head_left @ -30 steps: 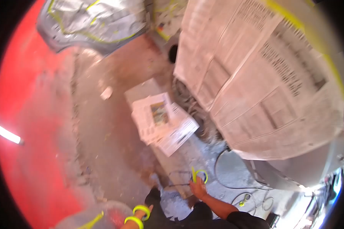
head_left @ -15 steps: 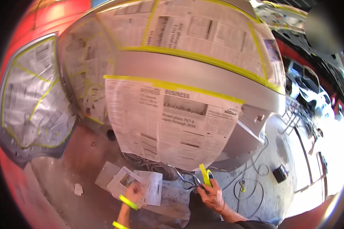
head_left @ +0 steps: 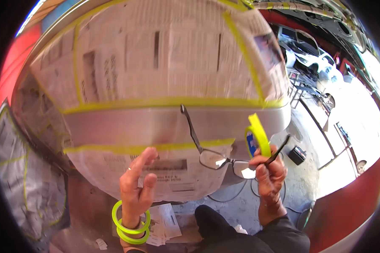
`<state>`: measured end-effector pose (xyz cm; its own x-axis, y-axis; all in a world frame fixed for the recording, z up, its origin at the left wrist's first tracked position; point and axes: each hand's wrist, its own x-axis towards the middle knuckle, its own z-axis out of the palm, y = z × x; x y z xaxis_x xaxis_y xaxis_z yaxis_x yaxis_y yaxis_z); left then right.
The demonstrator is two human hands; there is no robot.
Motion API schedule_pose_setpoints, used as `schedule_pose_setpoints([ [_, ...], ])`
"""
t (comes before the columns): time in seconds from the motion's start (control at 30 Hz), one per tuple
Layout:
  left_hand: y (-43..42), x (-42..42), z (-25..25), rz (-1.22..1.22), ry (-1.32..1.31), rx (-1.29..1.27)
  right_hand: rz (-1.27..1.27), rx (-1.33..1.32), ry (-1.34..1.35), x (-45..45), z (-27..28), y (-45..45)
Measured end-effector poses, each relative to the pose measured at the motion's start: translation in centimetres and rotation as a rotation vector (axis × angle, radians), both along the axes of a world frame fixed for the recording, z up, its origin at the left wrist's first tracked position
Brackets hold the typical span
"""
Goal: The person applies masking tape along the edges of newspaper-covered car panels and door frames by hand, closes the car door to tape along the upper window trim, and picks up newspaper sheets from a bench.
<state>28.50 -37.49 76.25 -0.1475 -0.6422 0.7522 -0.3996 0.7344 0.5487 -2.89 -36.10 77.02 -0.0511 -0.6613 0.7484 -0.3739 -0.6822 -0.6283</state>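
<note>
My right hand (head_left: 269, 173) is closed around a pair of black-framed eyeglasses (head_left: 193, 134) and a roll of yellow masking tape (head_left: 261, 137). The glasses' arms are unfolded, and a loose tape end sticks up from the roll. My left hand (head_left: 137, 183) is raised with thumb and fingers apart, holding nothing. Two more yellow tape rolls (head_left: 131, 230) hang round the left wrist. Behind both hands is a vehicle body panel (head_left: 114, 125) masked with newspaper (head_left: 173, 187) along yellow tape lines.
At left stands an open door (head_left: 23, 168), also papered. Loose newspaper sheets (head_left: 166, 221) lie on the floor below. To the right are a hose (head_left: 236, 194), a small black box (head_left: 297, 155) and, farther off, a white car (head_left: 308, 50).
My right hand has come up with the tape roll and the glasses, which now show unfolded. My left hand has risen from above the floor papers. The view has shifted closer to the panel.
</note>
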Motion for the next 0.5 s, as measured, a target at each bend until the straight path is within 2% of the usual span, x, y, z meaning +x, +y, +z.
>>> schedule_pose_setpoints([
  [0.03,-0.7,-1.0,2.5,-0.104,0.089,0.128,0.011,0.012,0.006,-0.6,3.2,-0.8],
  [0.07,-1.3,-2.2,5.0,-0.118,0.100,0.143,0.027,0.014,0.024,-1.0,6.4,-1.4],
  [0.1,-1.9,-4.0,7.7,-0.152,0.189,0.134,0.048,0.025,-0.030,-0.8,9.5,-1.9],
  [0.13,-2.1,-5.4,10.0,-0.179,0.280,0.133,0.010,-0.099,0.101,-1.5,11.7,-2.7],
  [0.2,-2.9,-6.2,13.5,-0.246,0.351,0.077,0.053,-0.093,0.068,-1.4,16.5,-2.2],
  [0.27,-2.9,-5.9,17.0,-0.414,0.272,-0.084,0.053,-0.090,0.048,-1.2,20.9,-1.2],
  [0.33,-3.6,-5.8,20.7,-0.483,0.054,-0.225,0.131,-0.141,-0.010,-1.3,24.1,-1.2],
  [0.37,-2.9,-7.1,21.8,-0.468,0.252,-0.253,0.162,-0.184,-0.003,-1.8,25.5,-1.3],
  [0.43,-2.5,-7.7,24.6,-0.455,0.444,-0.249,0.222,-0.214,0.054,-3.4,28.4,-1.7],
  [0.5,-3.0,-7.6,27.0,-0.482,0.481,-0.243,0.233,-0.247,0.087,-4.4,30.7,-1.9],
])
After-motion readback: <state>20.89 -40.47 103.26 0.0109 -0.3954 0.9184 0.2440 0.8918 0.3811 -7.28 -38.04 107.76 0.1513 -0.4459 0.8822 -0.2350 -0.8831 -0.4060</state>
